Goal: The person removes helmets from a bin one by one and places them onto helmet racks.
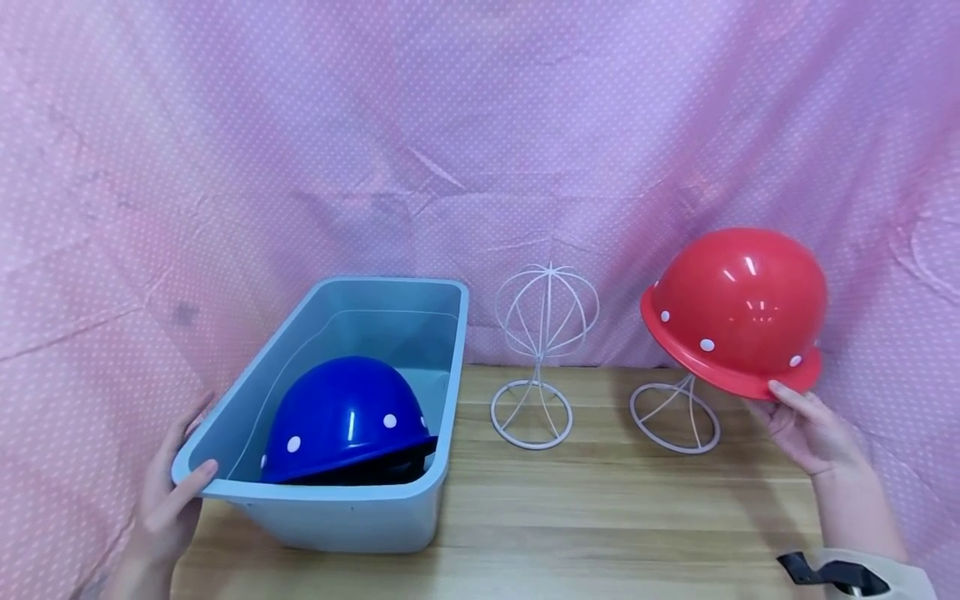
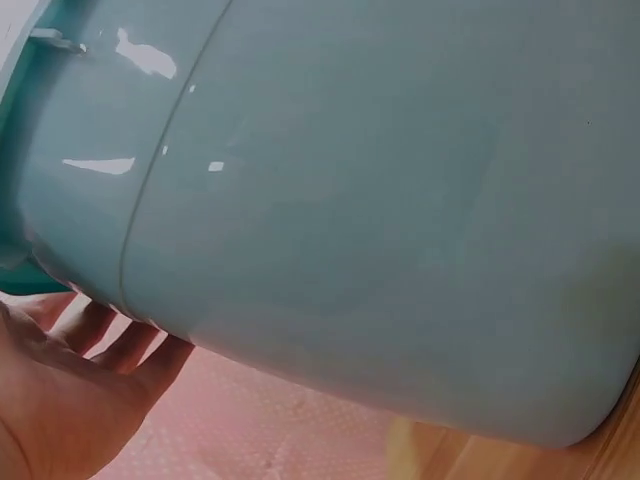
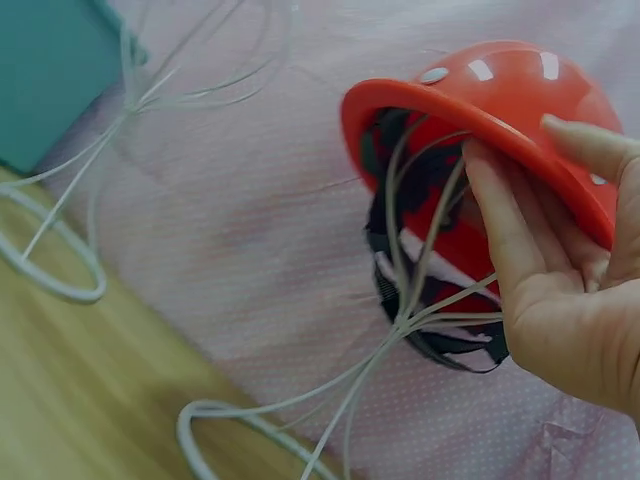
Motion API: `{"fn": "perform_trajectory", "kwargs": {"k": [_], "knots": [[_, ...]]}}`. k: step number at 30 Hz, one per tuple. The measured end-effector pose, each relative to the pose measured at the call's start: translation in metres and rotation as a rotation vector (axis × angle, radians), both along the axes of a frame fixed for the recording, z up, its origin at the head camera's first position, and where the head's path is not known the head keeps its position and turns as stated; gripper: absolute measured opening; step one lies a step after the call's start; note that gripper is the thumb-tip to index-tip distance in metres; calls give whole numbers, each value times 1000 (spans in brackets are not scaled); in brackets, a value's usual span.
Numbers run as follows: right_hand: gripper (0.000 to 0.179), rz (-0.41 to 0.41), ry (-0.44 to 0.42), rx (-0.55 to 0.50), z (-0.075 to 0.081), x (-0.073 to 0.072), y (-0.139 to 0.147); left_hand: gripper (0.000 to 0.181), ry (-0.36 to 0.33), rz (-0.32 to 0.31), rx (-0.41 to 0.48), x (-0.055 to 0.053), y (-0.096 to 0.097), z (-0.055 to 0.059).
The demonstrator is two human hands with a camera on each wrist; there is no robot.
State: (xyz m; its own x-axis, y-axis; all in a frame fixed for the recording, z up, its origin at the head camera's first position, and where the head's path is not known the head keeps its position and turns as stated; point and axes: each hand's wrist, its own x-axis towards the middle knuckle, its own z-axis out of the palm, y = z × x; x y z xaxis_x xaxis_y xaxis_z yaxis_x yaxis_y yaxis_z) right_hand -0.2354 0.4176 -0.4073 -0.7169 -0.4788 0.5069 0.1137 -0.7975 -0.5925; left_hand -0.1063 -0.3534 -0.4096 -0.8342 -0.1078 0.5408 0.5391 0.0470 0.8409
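At the right, a red hard hat [image 1: 742, 308] with white round studs sits tilted over a white wire stand [image 1: 675, 421]. My right hand [image 1: 813, 429] grips its brim, thumb on top and fingers underneath. In the right wrist view the wire ribs [image 3: 430, 240] reach up inside the shell, beside the dark inner straps [image 3: 390, 290]. My left hand [image 1: 168, 492] holds the near left corner of a blue-grey plastic bin [image 1: 330, 493], thumb over the rim and fingers against the outer wall. Inside the bin lies a blue hard hat [image 1: 345, 417], tilted.
A second white wire stand [image 1: 545, 358], bare, stands between the bin and the red hat. All rest on a wooden table [image 1: 570, 517]. Pink dotted cloth [image 1: 480, 125] hangs behind and along both sides. A pale band with a black strap [image 1: 862, 575] circles the right wrist.
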Motion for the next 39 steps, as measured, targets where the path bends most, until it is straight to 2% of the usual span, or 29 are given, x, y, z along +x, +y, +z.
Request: {"fn": "perform_trajectory", "kwargs": {"k": [3,4,6,9,11,13,14,18,20,25,28,30,35,39], "knots": [[60,73,63,54,-3,0,-4,74,-16,5,21,-1,-1,-3],[61,75,81,89,-3,1,-6,74,18,-21,30,-4,-3,-6],[61,97,104,141,-2,2,-11,74,-1,9,40,-5,-3,-8],[59,83,117,257,1,3,-20,74,-21,27,50,-7,-2,-7],[57,71,143,340,2,3,-27,74,-83,68,49,-4,1,-5],[55,50,180,432,4,3,-36,75,-66,41,56,-4,1,-6],[55,43,199,484,5,2,-42,75,-87,52,58,-4,2,-5],[52,36,256,677,5,2,-65,74,-69,28,83,-8,2,-8],[50,44,257,746,6,3,-80,74,-89,42,100,-10,4,-10],[43,88,277,763,6,3,-124,73,-69,36,155,-9,6,-18],[40,91,295,763,5,5,-151,71,-84,60,168,-7,7,-19],[37,51,309,788,6,8,-168,71,-98,89,168,-7,8,-19],[34,-117,413,844,21,12,-206,70,-98,153,191,-5,16,-14],[30,-130,508,806,36,14,-234,70,-98,185,227,-3,24,-5]]}}
